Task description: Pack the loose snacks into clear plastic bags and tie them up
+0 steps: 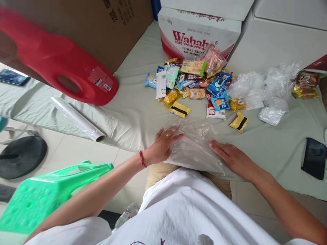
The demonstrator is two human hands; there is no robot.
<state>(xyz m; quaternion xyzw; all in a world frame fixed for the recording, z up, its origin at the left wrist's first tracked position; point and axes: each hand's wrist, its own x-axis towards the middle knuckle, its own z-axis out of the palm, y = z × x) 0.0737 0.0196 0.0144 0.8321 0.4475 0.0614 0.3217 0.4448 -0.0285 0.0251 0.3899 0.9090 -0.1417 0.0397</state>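
A clear plastic bag (195, 146) lies flat on the cloth-covered surface right in front of me. My left hand (163, 143) rests on its left side with fingers spread. On its right side, my right hand (227, 154) lies flat with fingers stretched out. Beyond the bag is a heap of small wrapped snacks, among them a yellow snack packet (180, 109), a blue snack packet (220, 103) and a white packet (161, 84). Several crumpled clear plastic bags (255, 88) are piled to the right of the snacks.
A white Wahaha carton (199, 34) stands behind the snacks. On the left are a red jug (63, 64) and a roll of clear film (78, 119). A dark phone (314, 158) lies at the right. Below left, a green plastic stool (48, 194) stands on the floor.
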